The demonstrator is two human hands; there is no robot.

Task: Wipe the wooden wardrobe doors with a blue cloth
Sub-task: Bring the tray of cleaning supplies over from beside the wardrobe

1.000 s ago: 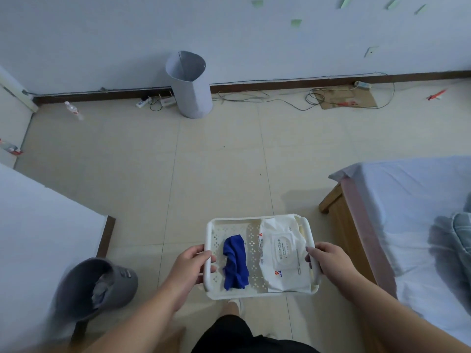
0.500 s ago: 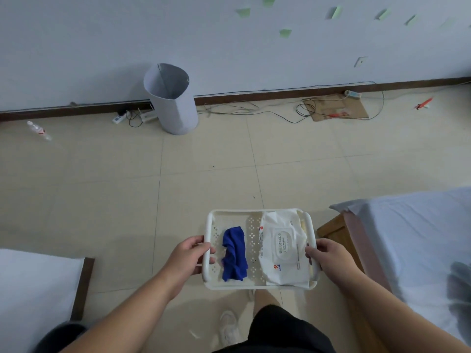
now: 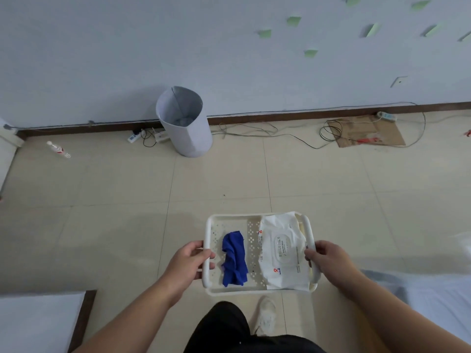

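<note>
Crumpled blue cloth [image 3: 234,259] lies in the white tray's [image 3: 229,218] left half.

Both hands hold a white perforated tray [image 3: 234,216] by its side handles: the left hand [image 3: 190,261] curls round the left handle, the right hand [image 3: 328,261] round the right. Just inside the left grip lies a crumpled blue cloth [image 3: 234,259]; just inside the right grip lies a white pack of wipes [image 3: 283,253], its edge touching the right fingertips. Well beyond the grips, a grey bin [image 3: 184,123] stands by the wall. Below the held tray shows a white shoe [image 3: 266,317].
</note>
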